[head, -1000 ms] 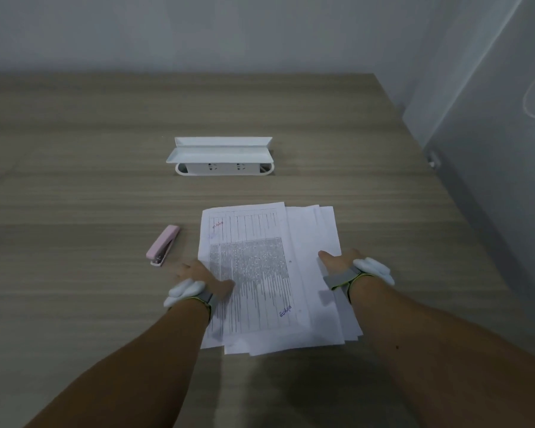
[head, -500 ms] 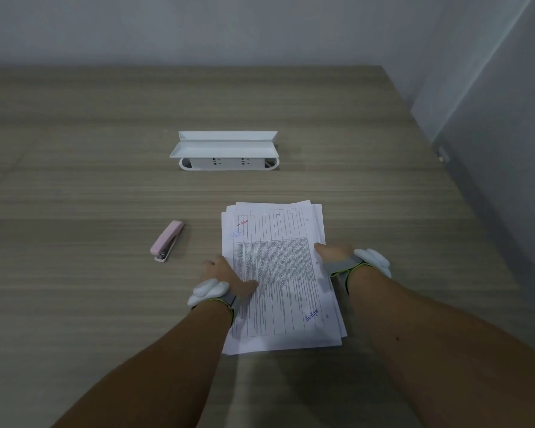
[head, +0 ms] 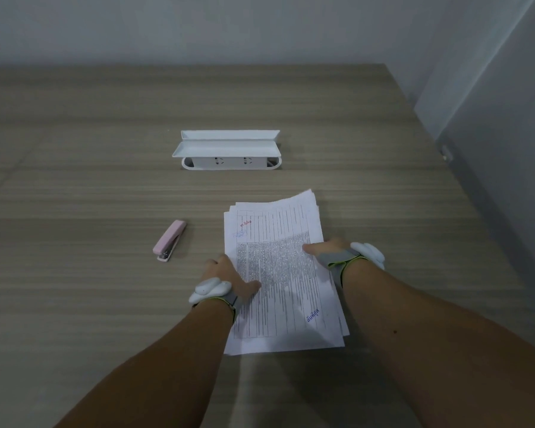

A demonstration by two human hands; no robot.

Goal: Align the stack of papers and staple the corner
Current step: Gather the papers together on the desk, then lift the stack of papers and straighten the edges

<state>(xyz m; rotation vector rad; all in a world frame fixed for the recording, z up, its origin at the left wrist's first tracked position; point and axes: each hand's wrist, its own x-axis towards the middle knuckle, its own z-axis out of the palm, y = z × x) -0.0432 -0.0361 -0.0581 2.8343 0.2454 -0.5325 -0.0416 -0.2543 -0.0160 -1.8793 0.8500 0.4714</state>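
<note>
A stack of printed papers (head: pixel 278 267) lies on the wooden table (head: pixel 74 186) in front of me, gathered into one pile with its edges still slightly uneven and its far right corner lifted. My left hand (head: pixel 229 274) grips the stack's left edge, thumb on top. My right hand (head: pixel 328 250) holds the right edge, thumb lying on the top sheet. Both wrists wear grey straps with white devices. A pink stapler (head: pixel 170 240) rests on the table to the left of the stack, apart from both hands.
A white socket box with a raised lid (head: pixel 227 149) sits in the table beyond the papers. The table's right edge (head: pixel 464 168) runs along a pale wall, and a wall stands behind the far edge.
The fanned-out sheets have been pushed together into a narrower pile. Both hands moved inward with the edges, and the far right corner of the stack has risen off the table.
</note>
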